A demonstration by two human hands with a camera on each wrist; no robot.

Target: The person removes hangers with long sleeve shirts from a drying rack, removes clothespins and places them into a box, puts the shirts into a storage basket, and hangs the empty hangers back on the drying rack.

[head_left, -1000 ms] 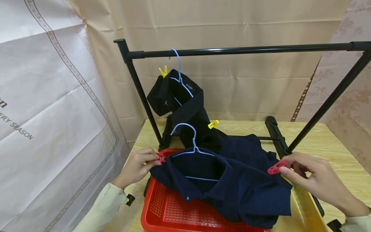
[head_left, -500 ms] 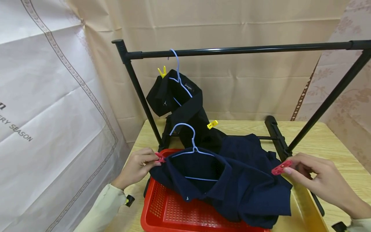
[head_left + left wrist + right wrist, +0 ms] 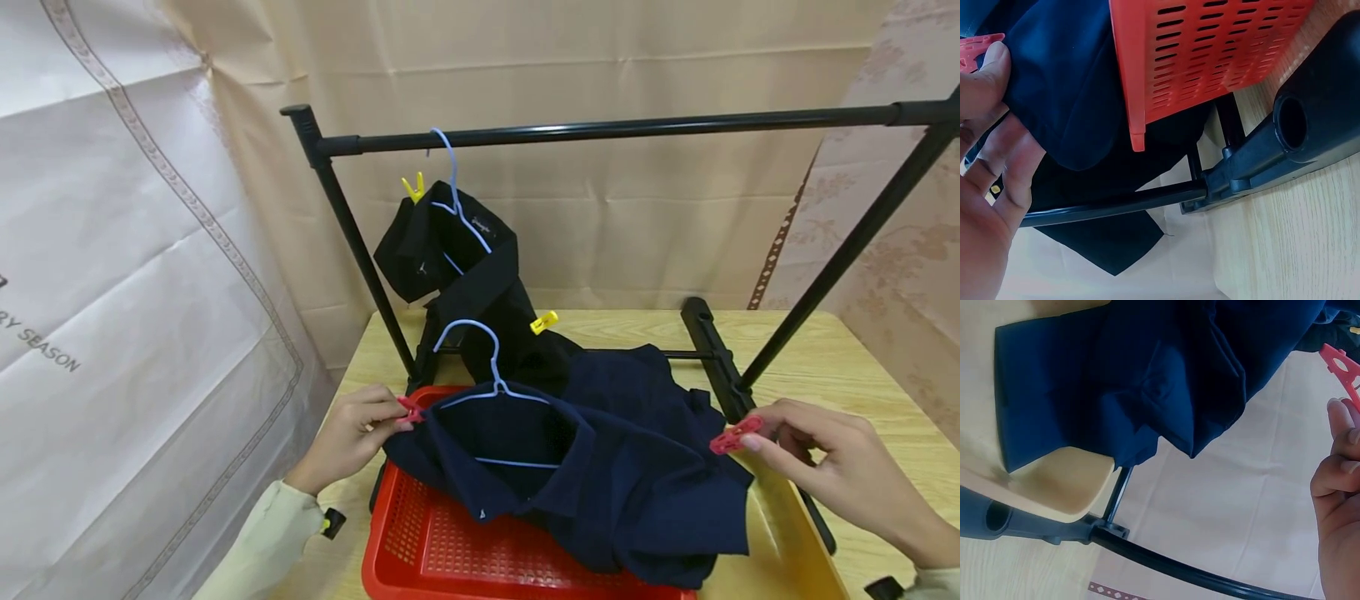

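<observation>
A navy shirt [image 3: 637,475] with a blue hanger [image 3: 497,354] inside its collar lies across a red basket [image 3: 375,533] and a yellow container. The left hand [image 3: 352,433] pinches a red clothespin [image 3: 409,410] at the shirt's left shoulder; in the left wrist view that clothespin [image 3: 979,49] touches the dark cloth beside the thumb. Right of the shirt, the right hand [image 3: 840,458] holds another red clothespin [image 3: 737,435] between thumb and fingers, apart from the cloth. The right wrist view has this clothespin [image 3: 1342,370] at its right edge.
A black rack [image 3: 600,131] spans the table [image 3: 847,367]. From its bar hangs a black shirt [image 3: 480,275] on a blue hanger [image 3: 452,167], with yellow clothespins [image 3: 414,188] [image 3: 543,322] on it. The yellow container [image 3: 795,533] stands at the right, beside the rack's foot.
The right hand with its red clothespin has moved slightly right, away from the shirt. The left hand keeps its pinch at the shoulder. The head view has shifted a little.
</observation>
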